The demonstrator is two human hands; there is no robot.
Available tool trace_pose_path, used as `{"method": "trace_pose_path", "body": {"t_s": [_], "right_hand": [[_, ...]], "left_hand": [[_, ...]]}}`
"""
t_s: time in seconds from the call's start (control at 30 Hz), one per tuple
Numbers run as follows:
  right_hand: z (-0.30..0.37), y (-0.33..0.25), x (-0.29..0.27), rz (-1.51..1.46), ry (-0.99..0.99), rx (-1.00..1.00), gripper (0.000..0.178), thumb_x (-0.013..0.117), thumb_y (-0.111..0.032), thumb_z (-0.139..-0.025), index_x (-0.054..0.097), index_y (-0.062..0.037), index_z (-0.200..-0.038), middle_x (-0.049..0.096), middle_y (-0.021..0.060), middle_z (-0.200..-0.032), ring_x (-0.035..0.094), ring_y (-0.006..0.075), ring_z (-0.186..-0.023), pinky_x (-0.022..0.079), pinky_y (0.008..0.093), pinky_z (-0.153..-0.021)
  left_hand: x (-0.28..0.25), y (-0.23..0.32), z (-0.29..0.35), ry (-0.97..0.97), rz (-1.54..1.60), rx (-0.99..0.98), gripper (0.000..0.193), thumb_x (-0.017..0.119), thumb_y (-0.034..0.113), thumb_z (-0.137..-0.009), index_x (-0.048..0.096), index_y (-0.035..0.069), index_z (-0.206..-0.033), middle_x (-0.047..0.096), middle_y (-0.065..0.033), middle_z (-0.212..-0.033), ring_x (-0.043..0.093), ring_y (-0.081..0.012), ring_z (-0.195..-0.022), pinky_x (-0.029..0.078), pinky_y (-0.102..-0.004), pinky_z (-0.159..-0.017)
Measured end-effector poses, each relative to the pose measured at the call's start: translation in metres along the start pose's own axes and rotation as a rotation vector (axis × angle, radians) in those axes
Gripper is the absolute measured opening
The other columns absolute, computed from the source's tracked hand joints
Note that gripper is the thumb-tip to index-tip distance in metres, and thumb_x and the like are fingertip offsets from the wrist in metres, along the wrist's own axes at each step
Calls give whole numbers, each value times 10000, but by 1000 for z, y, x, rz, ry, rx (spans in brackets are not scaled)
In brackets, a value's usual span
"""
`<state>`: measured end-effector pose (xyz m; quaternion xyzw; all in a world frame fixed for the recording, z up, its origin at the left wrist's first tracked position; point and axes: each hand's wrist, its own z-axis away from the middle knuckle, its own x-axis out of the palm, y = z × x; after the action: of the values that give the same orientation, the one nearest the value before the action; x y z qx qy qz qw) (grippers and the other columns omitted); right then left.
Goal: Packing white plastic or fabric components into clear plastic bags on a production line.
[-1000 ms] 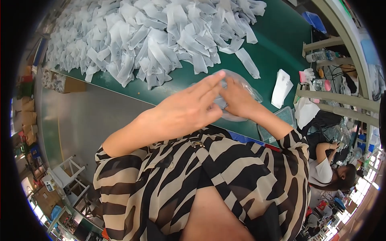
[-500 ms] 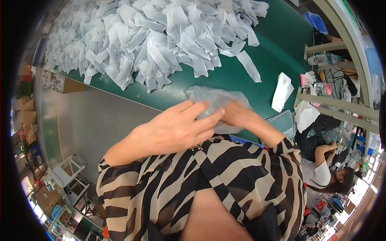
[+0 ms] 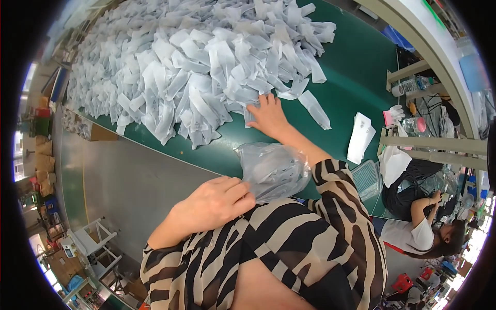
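Note:
A large heap of small frosted plastic pouches (image 3: pixel 170 67) covers the far part of the green table. My right hand (image 3: pixel 269 116) reaches to the heap's near edge, fingers spread, its tips touching a pouch there. In front of me, at the table's near edge, rests a crumpled clear plastic bag (image 3: pixel 274 168); my right forearm passes over its side. My left hand (image 3: pixel 214 201) has curled fingers at the bag's left edge, gripping it. One loose pouch (image 3: pixel 314 109) lies apart to the right of my right hand.
White printed slips (image 3: pixel 361 138) lie on the table's right side, beyond a greenish mesh tray (image 3: pixel 367 180). A beige metal rack (image 3: pixel 434 143) with bottles and black cables stands at the right. Another person (image 3: pixel 421 235) sits at lower right. A white stool (image 3: pixel 93 240) is at left.
My right hand has left the clear bag and stretched forward to the heap. My left hand has drawn back toward me, staying at the bag's edge.

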<state>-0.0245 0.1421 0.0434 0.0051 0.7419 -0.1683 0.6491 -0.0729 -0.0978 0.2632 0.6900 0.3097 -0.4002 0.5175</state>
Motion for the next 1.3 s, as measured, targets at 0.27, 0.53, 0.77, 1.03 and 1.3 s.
{"method": "trace_pose_path", "body": {"t_s": [0.27, 0.53, 0.77, 1.03, 1.3], "right_hand": [[18, 17, 26, -5, 189, 155, 455, 769, -338, -768, 621, -195, -1174, 467, 213, -1289, 443, 434, -1158, 428, 527, -915], [81, 41, 19, -119, 267, 254, 394, 771, -301, -758, 647, -126, -1088, 471, 225, -1251, 469, 429, -1104, 467, 482, -889], [84, -1, 9, -178, 148, 679, 380, 760, -266, -775, 650, -73, -1084, 478, 246, -1171, 505, 426, -1086, 510, 468, -825], [78, 17, 18, -579, 188, 374, 406, 749, -212, -792, 630, -69, -1152, 516, 187, -1153, 588, 380, -1016, 524, 446, -816], [92, 47, 4, -390, 25, 263, 487, 764, -175, -768, 585, -66, -1207, 547, 149, -1134, 588, 356, -1029, 513, 425, -856]], "left_hand": [[2, 5, -15, -81, -28, -3, 157, 648, 87, -745, 576, 32, -873, 644, -91, -1012, 647, -242, -899, 540, -348, -782], [5, 10, -10, -44, -38, 6, 164, 647, 86, -747, 586, 30, -889, 647, -97, -1009, 647, -251, -909, 538, -357, -785], [7, 7, -13, -4, 0, 15, 163, 653, 84, -744, 585, 28, -881, 650, -103, -999, 650, -258, -890, 541, -358, -776], [6, 3, -15, -36, -3, 25, 167, 664, 83, -748, 591, 18, -883, 651, -108, -996, 651, -263, -878, 545, -362, -773], [5, 4, -11, -14, -11, -1, 165, 656, 79, -755, 599, 15, -896, 648, -111, -1001, 650, -264, -885, 547, -362, -784]]}}
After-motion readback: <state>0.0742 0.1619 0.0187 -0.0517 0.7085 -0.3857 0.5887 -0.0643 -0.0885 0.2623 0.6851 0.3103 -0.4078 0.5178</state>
